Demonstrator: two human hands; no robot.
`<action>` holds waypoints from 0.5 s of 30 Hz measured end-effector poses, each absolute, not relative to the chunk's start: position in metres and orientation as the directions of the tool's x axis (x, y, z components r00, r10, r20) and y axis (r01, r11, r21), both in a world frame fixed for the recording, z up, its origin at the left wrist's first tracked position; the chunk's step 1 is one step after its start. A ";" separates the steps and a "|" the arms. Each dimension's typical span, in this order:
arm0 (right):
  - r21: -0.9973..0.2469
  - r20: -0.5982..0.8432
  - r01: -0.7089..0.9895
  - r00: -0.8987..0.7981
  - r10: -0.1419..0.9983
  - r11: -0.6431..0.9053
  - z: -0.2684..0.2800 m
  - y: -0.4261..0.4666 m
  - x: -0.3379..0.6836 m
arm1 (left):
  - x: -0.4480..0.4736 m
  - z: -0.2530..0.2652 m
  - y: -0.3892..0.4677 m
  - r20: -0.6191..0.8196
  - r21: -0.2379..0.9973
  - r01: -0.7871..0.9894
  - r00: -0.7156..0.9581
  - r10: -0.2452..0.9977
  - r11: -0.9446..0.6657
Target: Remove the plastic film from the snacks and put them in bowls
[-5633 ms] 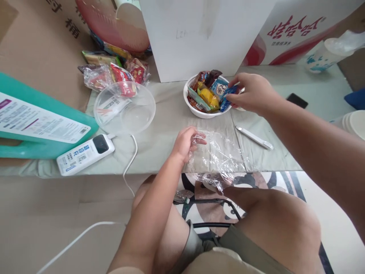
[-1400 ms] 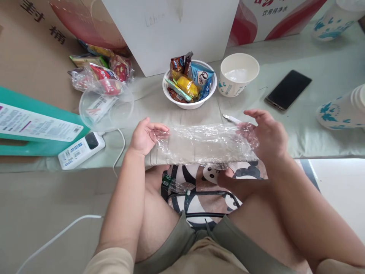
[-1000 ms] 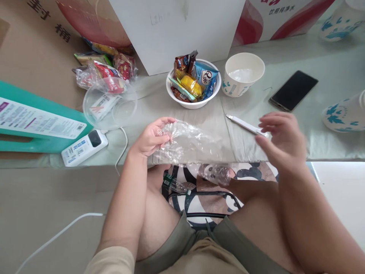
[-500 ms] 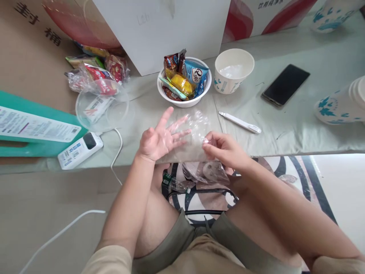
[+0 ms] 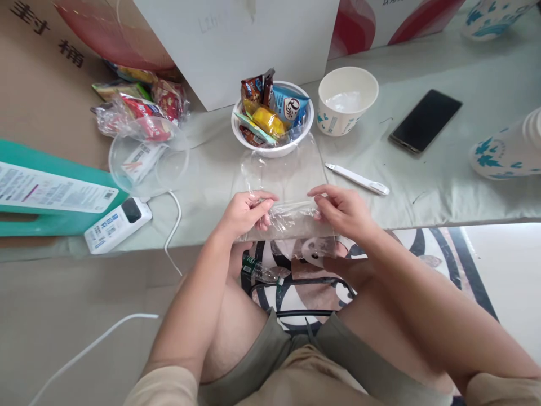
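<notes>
Both hands pinch a sheet of clear plastic wrap point(image 5: 281, 186) at the near tabletop point(image 5: 443, 186) edge: left hand point(image 5: 245, 214) grips its left side, right hand point(image 5: 342, 211) its right. The wrap's long axis runs away from the grips toward the snack bowl point(image 5: 273, 118), its far edge touching the bowl. A white pen point(image 5: 357, 179) lies just right of the right grip; a paper cup point(image 5: 347, 101) sits beyond.

Bare forearms, no watch/rings on left hand point(image 5: 245, 213) or right hand point(image 5: 344, 210). Short beige sleeve at left upper arm. Olive-khaki shorts w/ lighter tan top above; knees bare.
</notes>
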State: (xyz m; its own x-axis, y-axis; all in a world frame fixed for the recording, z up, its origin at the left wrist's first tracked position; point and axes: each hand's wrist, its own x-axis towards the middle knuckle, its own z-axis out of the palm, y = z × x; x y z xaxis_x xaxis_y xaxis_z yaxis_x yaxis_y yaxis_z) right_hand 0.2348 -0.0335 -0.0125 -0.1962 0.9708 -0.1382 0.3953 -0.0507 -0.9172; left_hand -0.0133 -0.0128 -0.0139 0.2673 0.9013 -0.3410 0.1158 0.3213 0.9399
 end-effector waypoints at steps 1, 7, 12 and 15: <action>-0.934 -0.126 0.354 -0.199 0.972 -0.048 -0.014 -0.033 0.235 | -0.016 -0.014 -0.012 -0.339 0.941 0.103 0.273 0.900 0.323; -0.994 -0.014 0.110 -0.228 0.974 0.012 -0.022 -0.034 0.235 | -0.019 -0.012 -0.009 -0.191 0.963 -0.140 0.249 0.949 0.230; -0.971 0.161 0.157 -0.134 0.978 0.181 -0.020 -0.031 0.233 | -0.022 -0.009 -0.010 -0.129 0.969 -0.168 0.274 0.953 0.180; -0.955 0.172 0.232 -0.066 0.983 0.183 -0.019 -0.027 0.234 | -0.024 -0.012 -0.009 -0.130 0.968 -0.173 0.282 0.950 0.184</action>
State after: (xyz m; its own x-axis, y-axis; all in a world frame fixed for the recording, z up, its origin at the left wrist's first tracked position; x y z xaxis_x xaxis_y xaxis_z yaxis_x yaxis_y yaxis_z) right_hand 0.2345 -0.0271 -0.0194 -0.0665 0.9828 0.1722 0.2317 0.1830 -0.9554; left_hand -0.0243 -0.0088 -0.0124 0.2823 0.9505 -0.1300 -0.1726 0.1836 0.9677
